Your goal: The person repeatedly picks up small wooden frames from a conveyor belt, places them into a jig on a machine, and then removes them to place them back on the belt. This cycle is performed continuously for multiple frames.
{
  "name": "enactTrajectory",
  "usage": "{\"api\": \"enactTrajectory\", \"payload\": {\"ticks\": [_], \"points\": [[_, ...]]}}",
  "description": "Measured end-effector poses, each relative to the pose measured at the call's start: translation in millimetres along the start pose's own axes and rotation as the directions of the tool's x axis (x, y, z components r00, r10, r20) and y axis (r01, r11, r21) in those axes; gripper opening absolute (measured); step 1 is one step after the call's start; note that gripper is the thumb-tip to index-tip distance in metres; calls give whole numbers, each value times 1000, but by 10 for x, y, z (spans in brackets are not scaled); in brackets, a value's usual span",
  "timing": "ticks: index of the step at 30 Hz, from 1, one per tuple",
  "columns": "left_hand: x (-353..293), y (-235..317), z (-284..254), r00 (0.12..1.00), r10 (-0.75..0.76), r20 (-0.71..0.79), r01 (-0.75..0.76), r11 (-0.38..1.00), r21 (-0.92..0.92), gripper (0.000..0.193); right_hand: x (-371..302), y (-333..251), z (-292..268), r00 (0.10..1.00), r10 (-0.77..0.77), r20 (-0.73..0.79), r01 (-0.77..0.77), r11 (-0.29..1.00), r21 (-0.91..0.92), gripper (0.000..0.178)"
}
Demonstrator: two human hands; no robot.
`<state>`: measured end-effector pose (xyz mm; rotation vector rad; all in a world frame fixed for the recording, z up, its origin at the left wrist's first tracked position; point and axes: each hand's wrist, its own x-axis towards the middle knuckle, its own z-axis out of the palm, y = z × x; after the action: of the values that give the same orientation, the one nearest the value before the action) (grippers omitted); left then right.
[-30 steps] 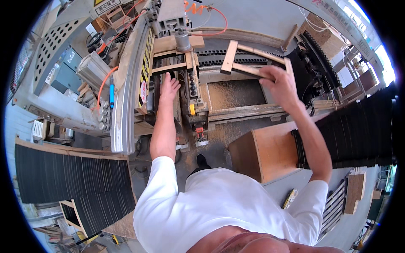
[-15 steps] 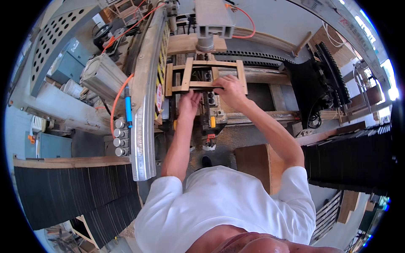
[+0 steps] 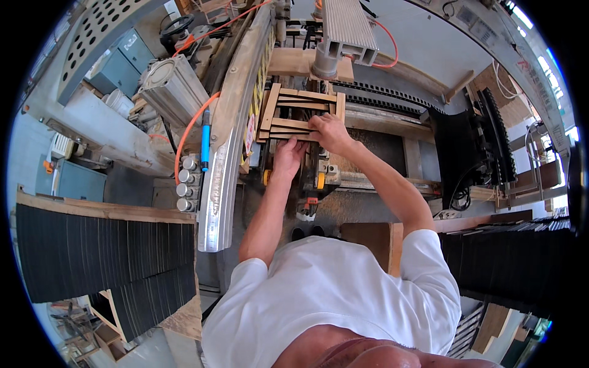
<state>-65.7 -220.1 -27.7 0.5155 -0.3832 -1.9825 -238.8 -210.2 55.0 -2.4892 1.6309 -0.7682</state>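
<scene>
Light wooden frames [image 3: 270, 111] lie stacked, slightly askew, on the machine bed beneath the upright press cylinder [image 3: 326, 64]. My right hand [image 3: 331, 132] is closed at the near rail of the upper frame, fingers and thumb bent round the wood near its right end. Lower and to the left, my left hand [image 3: 289, 158] has its fingertips up against the near edge of the stack, apparently gripping it from below. Parts of those fingers are hidden by the rails. Under the frames runs a dark metal guide with yellow parts [image 3: 320, 180] on it.
An aluminium beam [image 3: 219, 184] with a blue pen-like tool [image 3: 205, 144] and an orange hose [image 3: 190, 132] stands to the left. Black stacked strips [image 3: 104, 245] flank me on the left, more black strips [image 3: 503, 264] on the right. A brown board [image 3: 368, 239] stands nearby.
The upper frame has shifted left and now lies more nearly over the lower one. My left hand has come up to the near edge; my right hand stays on the rail.
</scene>
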Motion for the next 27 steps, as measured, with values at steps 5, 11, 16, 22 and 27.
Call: {"api": "enactTrajectory", "payload": {"ticks": [5,11,16,22,27], "points": [[-325,-10,5,991,29,-132,-18,997,80,27,396,435,145,998,-4,-57,-1,997,-82,23],[-1255,-49,-112,992,33,-124,-29,999,30,30,624,592,282,1000,5,-4,-5,1000,-19,23],[-2071,-155,-86,984,30,-177,-28,1000,15,35,620,553,182,990,140,15,-141,975,172,22],[-2547,-327,15,964,72,-257,-65,997,35,36,741,605,284,994,87,69,-103,952,287,24],[-2619,-377,47,956,67,-286,-47,996,76,38,789,601,316,996,-8,85,-10,978,206,37]]}}
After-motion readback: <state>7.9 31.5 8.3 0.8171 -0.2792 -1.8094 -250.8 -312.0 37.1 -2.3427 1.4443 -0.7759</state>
